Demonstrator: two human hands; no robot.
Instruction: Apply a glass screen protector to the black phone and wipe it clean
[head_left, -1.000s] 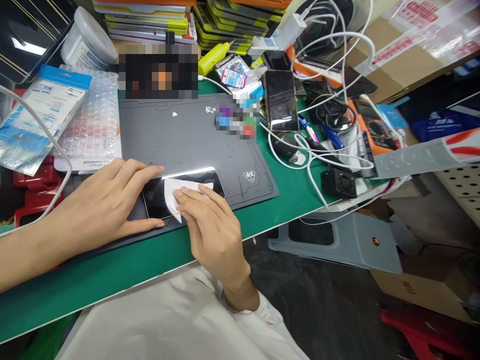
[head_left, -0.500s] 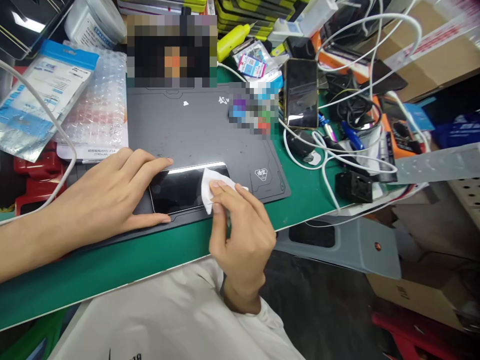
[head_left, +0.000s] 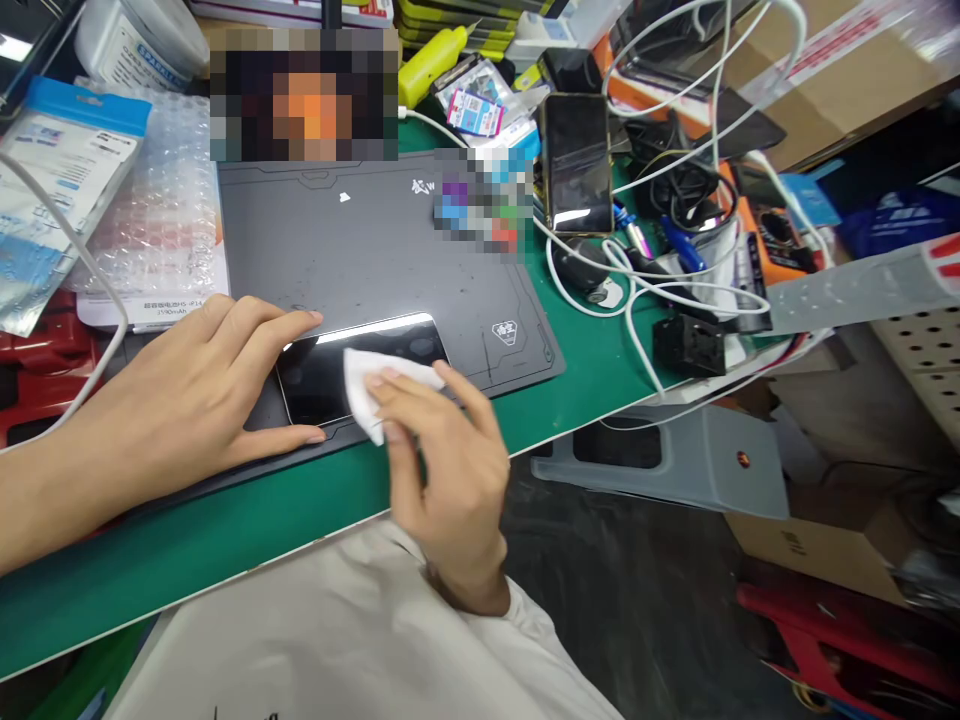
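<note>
A smartphone (head_left: 311, 378) with a glossy black face lies flat on a dark grey work mat (head_left: 315, 240). My left hand (head_left: 202, 385) holds its left end, fingers along the far edge and thumb along the near edge. Between the fingers and thumb of my right hand (head_left: 450, 460) is a folded white wipe (head_left: 361, 385), pressed against the middle of the phone's face. The wipe and my right hand cover part of the phone's near right side. The black face shows a bright reflection along its far edge.
Right of the mat lie another phone (head_left: 576, 165), white cables (head_left: 637, 330) and a black block-shaped part (head_left: 686, 345). Bubble wrap (head_left: 154, 210) and a blue-white packet (head_left: 67, 190) lie on the left. The green table's (head_left: 247, 530) near edge runs in front of me.
My right hand has slid the wipe left across the phone's face, uncovering its right end. My left hand stays on the phone. The whole view has shifted slightly.
</note>
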